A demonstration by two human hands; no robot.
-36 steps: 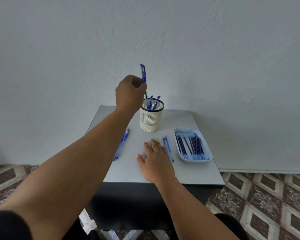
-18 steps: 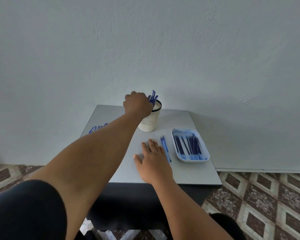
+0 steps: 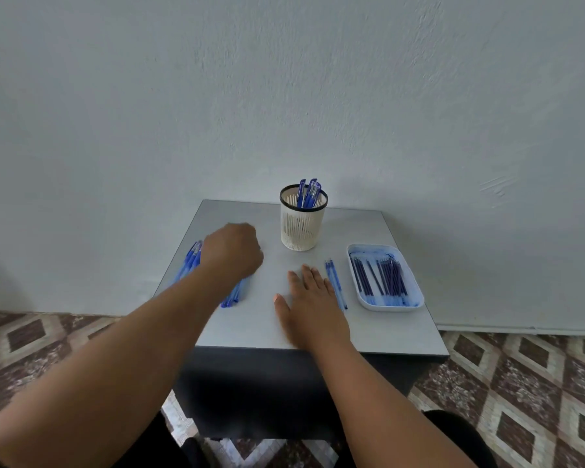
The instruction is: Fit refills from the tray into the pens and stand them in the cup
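A cream mesh cup (image 3: 303, 228) with a black rim stands at the back middle of the grey table (image 3: 250, 322); three blue pens (image 3: 308, 194) stand in it. Left of it, my left hand (image 3: 232, 253) hovers knuckles-up over a pile of blue pens (image 3: 191, 261), with its fingers curled down and hidden. One pen of that pile (image 3: 235, 295) pokes out below the hand. A white tray (image 3: 416, 282) on the right holds several dark blue refills (image 3: 380, 276). My right hand (image 3: 313, 304) lies flat on the table, beside two thin blue refills (image 3: 335, 285).
The table is small and stands against a pale wall. Its front edge is close to my knees. Patterned brown and cream floor tiles (image 3: 520, 383) lie around it.
My left hand lowered a pen into the cup, let it go, and moved back left and down to the pile of pens. My right hand stayed flat on the table.
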